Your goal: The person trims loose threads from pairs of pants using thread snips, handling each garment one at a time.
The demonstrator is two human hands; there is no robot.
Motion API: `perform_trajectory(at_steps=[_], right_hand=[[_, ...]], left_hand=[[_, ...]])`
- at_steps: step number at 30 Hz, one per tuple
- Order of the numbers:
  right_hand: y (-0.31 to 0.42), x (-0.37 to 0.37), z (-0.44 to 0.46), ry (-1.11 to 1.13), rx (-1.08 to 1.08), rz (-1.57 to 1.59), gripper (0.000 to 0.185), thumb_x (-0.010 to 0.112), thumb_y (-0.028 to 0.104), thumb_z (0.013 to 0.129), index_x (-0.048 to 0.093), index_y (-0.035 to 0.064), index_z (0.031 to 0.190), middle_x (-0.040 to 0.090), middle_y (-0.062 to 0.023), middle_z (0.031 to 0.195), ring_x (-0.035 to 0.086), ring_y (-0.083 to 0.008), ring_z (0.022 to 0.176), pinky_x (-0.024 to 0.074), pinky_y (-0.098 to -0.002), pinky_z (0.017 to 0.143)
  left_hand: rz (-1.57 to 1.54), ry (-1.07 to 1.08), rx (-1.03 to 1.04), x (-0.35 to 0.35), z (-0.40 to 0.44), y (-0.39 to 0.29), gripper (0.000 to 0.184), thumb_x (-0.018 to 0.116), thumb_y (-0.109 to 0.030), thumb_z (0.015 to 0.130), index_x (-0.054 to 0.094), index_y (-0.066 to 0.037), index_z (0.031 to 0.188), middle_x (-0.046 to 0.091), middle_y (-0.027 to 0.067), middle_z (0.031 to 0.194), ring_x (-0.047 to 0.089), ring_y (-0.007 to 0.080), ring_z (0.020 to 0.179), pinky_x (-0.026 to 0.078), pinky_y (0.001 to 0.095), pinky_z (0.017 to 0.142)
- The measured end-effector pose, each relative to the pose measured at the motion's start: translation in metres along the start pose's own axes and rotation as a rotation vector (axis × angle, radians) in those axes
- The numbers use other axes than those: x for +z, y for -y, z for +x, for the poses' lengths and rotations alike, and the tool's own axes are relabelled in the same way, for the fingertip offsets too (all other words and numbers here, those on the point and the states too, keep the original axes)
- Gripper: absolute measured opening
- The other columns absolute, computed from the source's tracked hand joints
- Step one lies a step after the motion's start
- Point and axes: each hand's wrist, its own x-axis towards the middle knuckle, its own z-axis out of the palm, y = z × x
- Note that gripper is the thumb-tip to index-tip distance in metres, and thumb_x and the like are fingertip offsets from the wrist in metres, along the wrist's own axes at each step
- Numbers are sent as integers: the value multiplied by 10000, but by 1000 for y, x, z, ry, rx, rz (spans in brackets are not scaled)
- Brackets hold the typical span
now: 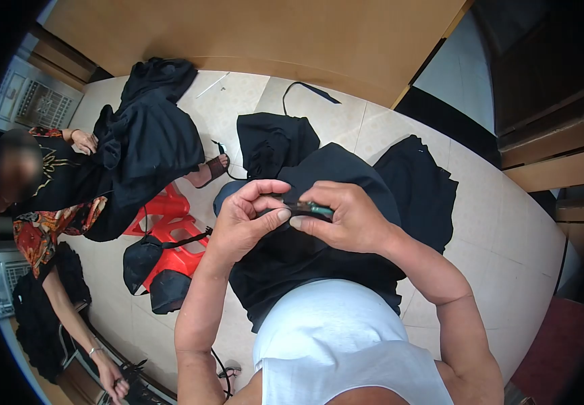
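Far to the left of the black lap cloth (305,262), which lies over the wearer's knees, a co-worker (43,169) sits bent over another dark garment (150,138). One of the co-worker's hands (84,142) rests on that garment; the other (113,381) reaches low beside some black straps. Nearer the lap cloth, just off its left side, stands a red stool (177,253) with black pieces (170,291) hanging over it.

Above the lap cloth, left of its middle, is the wearer's left hand (250,217). Its fingers are curled, thumb and fingertips close around something small and dark; whether they truly pinch it, I cannot tell. Beyond this hand, a black bundle (275,142) lies on the floor past the lap cloth's far edge.

Next comes a small green-handled tool (320,210), held over the middle of the lap cloth, its front end by the left fingertips. The right hand (354,217) grips it, thumb and forefinger clamped on the handle. Its exact kind is too blurred to name. Just right of the lap cloth spreads more black fabric (419,196).

For handling this well, I would judge that short, controlled movements suit best, the left thumb steadying the small piece while its pad stays clear of the tool's tip.
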Motion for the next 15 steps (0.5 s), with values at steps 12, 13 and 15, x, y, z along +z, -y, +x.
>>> perform_trajectory(at_steps=[12,13,15], right_hand=[[-11,31,-47,398,23,109,34,717,39,821,701,11,830,643,-61,824,592,-260,631,472,-348,620],[-9,34,-49,396,21,106,34,717,39,821,701,11,830,643,-61,824,592,-260,631,472,-348,620],[-5,36,-52,399,5,85,32,715,38,825,702,10,836,651,-66,829,596,-268,629,477,-350,622]], left_hand=[[355,18,-193,-36,24,6,336,687,-50,931,631,-30,1262,728,41,984,641,100,823,522,233,749],[484,3,-82,-47,40,25,309,678,-67,941,639,-31,1245,727,33,986,638,104,836,518,237,746],[613,-12,31,-61,65,62,284,669,-84,950,647,-31,1228,727,26,989,636,108,849,514,240,743]])
